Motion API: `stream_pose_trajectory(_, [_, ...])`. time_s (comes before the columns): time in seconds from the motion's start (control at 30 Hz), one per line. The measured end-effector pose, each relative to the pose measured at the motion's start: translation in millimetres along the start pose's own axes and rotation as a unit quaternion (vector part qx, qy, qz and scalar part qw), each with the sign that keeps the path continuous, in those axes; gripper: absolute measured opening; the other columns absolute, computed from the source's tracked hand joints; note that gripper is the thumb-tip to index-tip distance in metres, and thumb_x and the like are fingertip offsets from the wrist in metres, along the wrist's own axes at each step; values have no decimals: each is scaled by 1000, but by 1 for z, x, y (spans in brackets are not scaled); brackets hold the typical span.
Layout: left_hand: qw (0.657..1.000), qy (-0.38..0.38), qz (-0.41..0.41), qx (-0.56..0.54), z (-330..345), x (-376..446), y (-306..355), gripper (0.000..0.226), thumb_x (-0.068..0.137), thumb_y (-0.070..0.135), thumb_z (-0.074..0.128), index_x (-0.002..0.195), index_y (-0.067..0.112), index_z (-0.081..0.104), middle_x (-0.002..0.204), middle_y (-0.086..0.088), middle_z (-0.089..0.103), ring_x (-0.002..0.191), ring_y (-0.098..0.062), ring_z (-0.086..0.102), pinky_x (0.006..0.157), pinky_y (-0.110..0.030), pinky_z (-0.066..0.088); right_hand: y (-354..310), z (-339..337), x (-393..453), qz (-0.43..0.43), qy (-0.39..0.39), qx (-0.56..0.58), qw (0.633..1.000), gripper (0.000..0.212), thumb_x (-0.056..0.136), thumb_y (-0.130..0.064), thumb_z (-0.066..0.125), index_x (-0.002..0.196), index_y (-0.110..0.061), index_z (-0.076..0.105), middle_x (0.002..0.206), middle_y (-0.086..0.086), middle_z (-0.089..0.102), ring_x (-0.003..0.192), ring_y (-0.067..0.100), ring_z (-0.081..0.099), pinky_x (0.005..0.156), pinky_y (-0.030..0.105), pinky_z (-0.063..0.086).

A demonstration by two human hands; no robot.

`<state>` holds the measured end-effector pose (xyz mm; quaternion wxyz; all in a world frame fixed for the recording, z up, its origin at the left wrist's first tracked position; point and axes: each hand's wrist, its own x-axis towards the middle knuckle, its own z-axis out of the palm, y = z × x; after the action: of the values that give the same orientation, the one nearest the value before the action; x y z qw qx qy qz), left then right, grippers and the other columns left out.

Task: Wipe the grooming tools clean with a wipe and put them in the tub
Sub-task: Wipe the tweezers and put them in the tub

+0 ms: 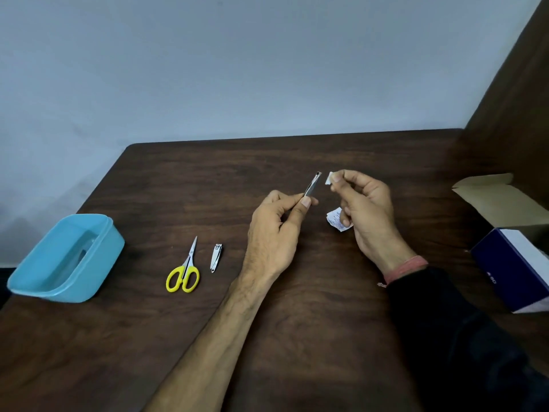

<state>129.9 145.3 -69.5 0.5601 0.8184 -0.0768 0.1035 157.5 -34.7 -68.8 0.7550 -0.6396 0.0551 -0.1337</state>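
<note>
Above the middle of a dark wooden counter (297,337), the left hand (276,233) pinches the lower end of a slim metal nail clipper (312,185), tilted up and away. Just beside its tip, the right hand (365,209) pinches a small white wipe (329,177), with a torn sachet (337,223) tucked under its lower fingers. Yellow-handled scissors (184,272) and a smaller clipper (217,258) lie to the left, near an open blue tub (101,263). These tools look light, rigid and probably slick, best held by handle ends, away from cutting edges.
</note>
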Motion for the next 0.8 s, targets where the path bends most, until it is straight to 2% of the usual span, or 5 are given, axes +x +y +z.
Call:
stream_pose_trajectory(0.17, [996, 56, -5, -63, -9, -23, 11, 18, 107, 35, 75, 122, 35, 86, 92, 5, 55, 72, -12, 61, 62, -48, 64, -10, 11, -25, -154, 42, -145, 976, 7, 103, -21, 77, 99, -16, 78, 89, 2, 78, 65, 8, 64, 56, 20, 49])
stream_pose_trajectory(0.3, [990, 116, -22, -73, -32, -79, 23, 11, 94, 30, 90, 105, 30, 89, 86, 11, 71, 67, -3, 59, 58, -43, 61, -16, 16, -57, -219, 59, -190, 955, 5, 103, -27, 78, 100, -23, 78, 86, -2, 73, 65, 22, 67, 58, 42, 56])
stream_pose_trajectory(0.5, [974, 221, -14, -47, -107, -149, 27, 10, 95, 29, 90, 104, 33, 89, 93, 7, 74, 72, -14, 64, 60, -50, 61, -23, 16, -123, -294, 16, -255, 921, 4, 104, -20, 79, 103, -15, 79, 89, -2, 67, 69, 23, 62, 67, 45, 53])
stream_pose_trajectory(0.7, [912, 399, -42, 81, -245, -160, 13, 22, 104, 34, 80, 117, 19, 88, 102, 10, 73, 95, -14, 74, 95, -51, 62, -26, 21, -168, -265, -1, -254, 930, 3, 101, -17, 80, 102, -15, 79, 88, -1, 67, 65, 16, 57, 66, 27, 49])
stream_pose_trajectory(0.8, [889, 389, -83, 227, -300, -145, 8, 26, 104, 44, 72, 120, 28, 87, 110, 7, 75, 100, -19, 70, 97, -46, 60, -28, 25, -175, -259, -10, -258, 931, 2, 101, -16, 80, 102, -15, 79, 88, -2, 66, 62, 19, 53, 62, 30, 47])
